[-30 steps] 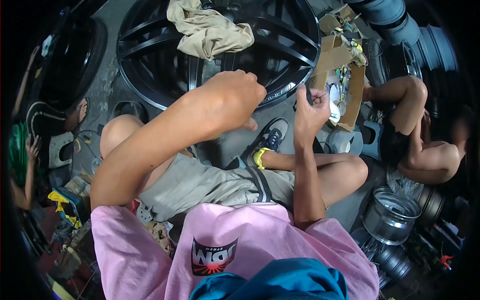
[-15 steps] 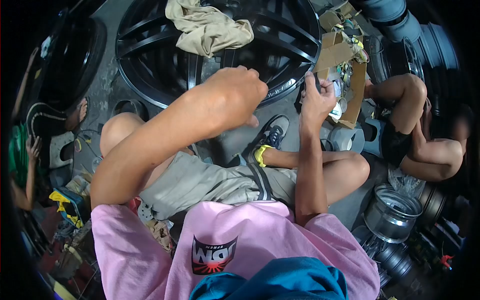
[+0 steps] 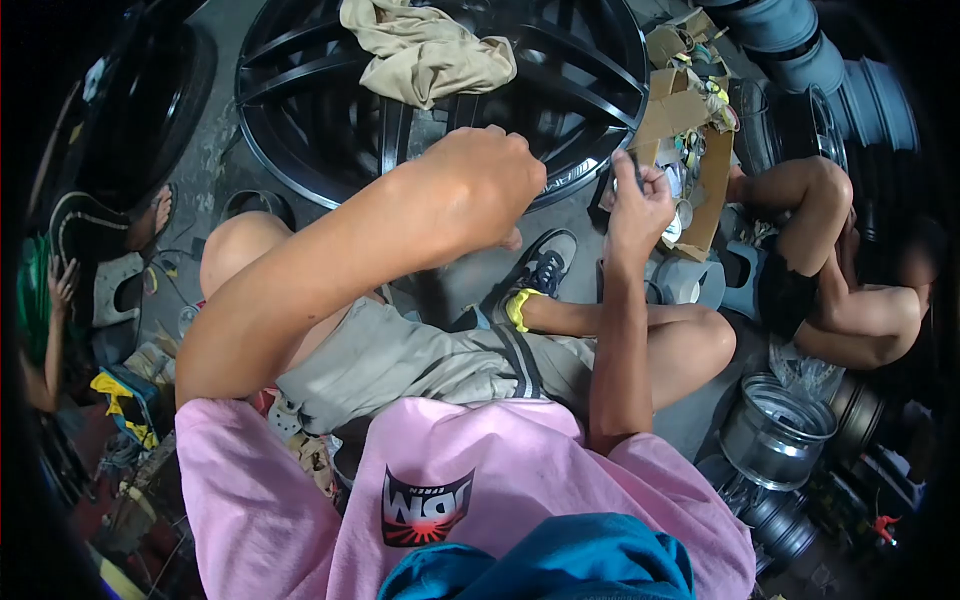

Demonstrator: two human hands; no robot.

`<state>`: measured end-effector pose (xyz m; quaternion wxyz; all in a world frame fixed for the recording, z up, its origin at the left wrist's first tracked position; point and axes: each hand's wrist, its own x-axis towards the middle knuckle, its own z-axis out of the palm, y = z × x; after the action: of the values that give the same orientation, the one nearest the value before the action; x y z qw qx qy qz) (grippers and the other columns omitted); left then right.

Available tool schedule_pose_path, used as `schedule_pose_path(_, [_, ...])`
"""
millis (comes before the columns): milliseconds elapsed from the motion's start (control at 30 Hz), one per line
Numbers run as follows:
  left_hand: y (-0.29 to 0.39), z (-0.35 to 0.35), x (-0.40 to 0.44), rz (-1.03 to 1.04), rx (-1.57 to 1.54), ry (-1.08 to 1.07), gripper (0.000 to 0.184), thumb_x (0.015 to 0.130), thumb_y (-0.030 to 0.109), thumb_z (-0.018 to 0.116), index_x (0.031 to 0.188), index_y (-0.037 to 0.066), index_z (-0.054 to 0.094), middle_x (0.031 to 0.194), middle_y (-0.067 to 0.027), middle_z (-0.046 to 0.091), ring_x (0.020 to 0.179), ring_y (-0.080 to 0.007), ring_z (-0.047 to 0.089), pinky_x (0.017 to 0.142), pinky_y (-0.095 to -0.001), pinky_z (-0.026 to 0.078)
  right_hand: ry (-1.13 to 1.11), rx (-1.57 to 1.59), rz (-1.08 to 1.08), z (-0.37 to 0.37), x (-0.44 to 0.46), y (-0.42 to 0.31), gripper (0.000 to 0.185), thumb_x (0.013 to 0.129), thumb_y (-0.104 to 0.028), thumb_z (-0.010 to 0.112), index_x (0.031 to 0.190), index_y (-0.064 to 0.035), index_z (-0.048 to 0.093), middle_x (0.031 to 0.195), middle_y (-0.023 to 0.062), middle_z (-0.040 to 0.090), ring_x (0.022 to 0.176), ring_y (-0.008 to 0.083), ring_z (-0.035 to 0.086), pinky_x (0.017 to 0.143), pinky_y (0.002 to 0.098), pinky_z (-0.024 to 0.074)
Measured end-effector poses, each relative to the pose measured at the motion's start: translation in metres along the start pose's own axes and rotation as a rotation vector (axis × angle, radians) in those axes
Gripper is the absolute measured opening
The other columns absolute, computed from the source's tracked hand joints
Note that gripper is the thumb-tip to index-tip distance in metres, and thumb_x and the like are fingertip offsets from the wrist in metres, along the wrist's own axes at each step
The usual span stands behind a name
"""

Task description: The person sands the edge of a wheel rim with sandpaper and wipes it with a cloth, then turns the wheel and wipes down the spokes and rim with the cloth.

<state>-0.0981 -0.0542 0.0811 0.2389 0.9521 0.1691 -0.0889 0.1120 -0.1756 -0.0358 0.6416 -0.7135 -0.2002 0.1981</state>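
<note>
A large black car wheel rim (image 3: 285, 150) with wide spokes and a bright lip lies in front of me. A crumpled beige cloth (image 3: 425, 60) rests on its spokes. My left hand (image 3: 480, 190) is closed over the near edge of the rim, back of the hand up; its fingertips and anything in them are hidden. White marking shows on the lip beside it. To the right of the rim, my right hand (image 3: 640, 210) is raised with the thumb up. It pinches a small dark piece (image 3: 638, 172) whose kind I cannot make out.
An open cardboard box (image 3: 712, 190) of tape rolls and small items stands right of the rim. Another person (image 3: 825, 240) sits at right near a silver wheel rim (image 3: 780, 430) and stacked grey rims (image 3: 875, 100). A co-worker's hand (image 3: 63, 285) shows at far left.
My left hand has moved slightly right and up along the rim's edge. The right hand stays nearly in place, still raised. The view has shifted a little.
</note>
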Motion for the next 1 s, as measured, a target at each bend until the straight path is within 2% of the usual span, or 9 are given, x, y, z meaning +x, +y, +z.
schedule_pose_path(100, [0.002, -0.002, -0.001, 0.024, -0.009, -0.022, 0.053, 0.079, 0.03, 0.095, 0.115, -0.003, 0.075, 0.12, -0.0209, 0.072, 0.116, -0.0411, 0.071, 0.099, -0.0479, 0.06, 0.032, -0.059, 0.058, 0.007, -0.002, -0.016, 0.024, 0.098, -0.015, 0.085, 0.095, -0.004, 0.065, 0.081, -0.0034, 0.063, 0.065, 0.001, 0.049, 0.056, 0.0196, 0.0346])
schedule_pose_path(233, [0.0, -0.001, 0.0, -0.002, -0.027, -0.042, 0.053, 0.079, 0.029, 0.095, 0.115, -0.003, 0.075, 0.119, -0.0211, 0.072, 0.116, -0.0411, 0.071, 0.099, -0.0479, 0.06, -0.014, 0.051, 0.065, 0.01, -0.034, -0.011, 0.025, 0.1, -0.019, 0.085, 0.094, -0.0045, 0.065, 0.078, -0.0058, 0.061, 0.065, 0.0003, 0.048, 0.057, 0.0196, 0.0341])
schedule_pose_path(400, [0.003, -0.007, 0.001, -0.018, -0.033, -0.062, 0.052, 0.078, 0.028, 0.095, 0.114, -0.003, 0.075, 0.116, -0.0211, 0.073, 0.115, -0.0418, 0.072, 0.098, -0.0478, 0.06, 0.026, 0.005, 0.03, 0.006, -0.009, -0.014, 0.024, 0.099, -0.015, 0.086, 0.094, -0.0064, 0.064, 0.075, -0.0076, 0.058, 0.065, -0.0002, 0.046, 0.056, 0.0203, 0.0318])
schedule_pose_path(467, [0.0, -0.004, 0.001, -0.002, -0.022, -0.024, 0.051, 0.078, 0.028, 0.095, 0.113, -0.003, 0.075, 0.116, -0.0207, 0.073, 0.113, -0.042, 0.072, 0.099, -0.0482, 0.06, -0.005, -0.014, 0.076, 0.006, -0.024, -0.008, 0.029, 0.098, -0.022, 0.087, 0.095, -0.009, 0.061, 0.08, -0.0045, 0.064, 0.065, 0.0018, 0.054, 0.055, 0.0205, 0.0438])
schedule_pose_path(633, [-0.006, 0.002, 0.005, 0.032, 0.005, 0.046, 0.05, 0.079, 0.03, 0.095, 0.11, -0.004, 0.075, 0.113, -0.0197, 0.073, 0.109, -0.0422, 0.072, 0.097, -0.0491, 0.06, -0.053, 0.056, 0.082, 0.006, -0.033, -0.013, 0.029, 0.098, -0.022, 0.088, 0.095, -0.0085, 0.062, 0.079, -0.0041, 0.064, 0.064, 0.0016, 0.054, 0.055, 0.0204, 0.0436])
schedule_pose_path(733, [-0.008, -0.008, 0.015, 0.014, -0.045, -0.028, 0.049, 0.081, 0.036, 0.093, 0.105, -0.003, 0.076, 0.106, -0.0199, 0.074, 0.104, -0.042, 0.074, 0.092, -0.0495, 0.06, 0.025, 0.025, 0.05, 0.002, 0.012, -0.006, 0.029, 0.098, -0.024, 0.088, 0.096, -0.0082, 0.063, 0.079, -0.0033, 0.065, 0.063, 0.0021, 0.055, 0.055, 0.0204, 0.0437])
schedule_pose_path(833, [-0.022, 0.001, 0.031, 0.029, -0.158, 0.089, 0.059, 0.085, 0.054, 0.087, 0.09, -0.003, 0.075, 0.089, -0.0229, 0.074, 0.091, -0.043, 0.074, 0.082, -0.0501, 0.059, 0.055, 0.059, -0.066, -0.007, 0.039, -0.007, 0.028, 0.1, -0.026, 0.086, 0.097, -0.007, 0.066, 0.08, -0.0031, 0.065, 0.062, 0.0029, 0.055, 0.055, 0.0207, 0.043])
schedule_pose_path(867, [-0.025, 0.004, 0.036, 0.022, -0.158, 0.092, 0.059, 0.085, 0.054, 0.087, 0.09, -0.003, 0.075, 0.089, -0.0229, 0.074, 0.091, -0.043, 0.074, 0.082, -0.0501, 0.059, 0.07, 0.082, -0.13, -0.01, 0.043, -0.005, 0.027, 0.101, -0.026, 0.085, 0.097, -0.0068, 0.066, 0.081, -0.0031, 0.066, 0.061, 0.0031, 0.055, 0.054, 0.0211, 0.0427])
schedule_pose_path(1000, [-0.026, 0.022, 0.078, -0.002, -0.214, 0.067, 0.074, 0.087, 0.07, 0.081, 0.086, -0.003, 0.075, 0.081, -0.0242, 0.072, 0.083, -0.0431, 0.073, 0.076, -0.0499, 0.058, 0.013, 0.024, -0.124, -0.025, 0.036, 0.016, 0.024, 0.104, -0.027, 0.082, 0.101, -0.0054, 0.07, 0.087, -0.0044, 0.066, 0.074, 0.0008, 0.056, 0.063, 0.0202, 0.0408])
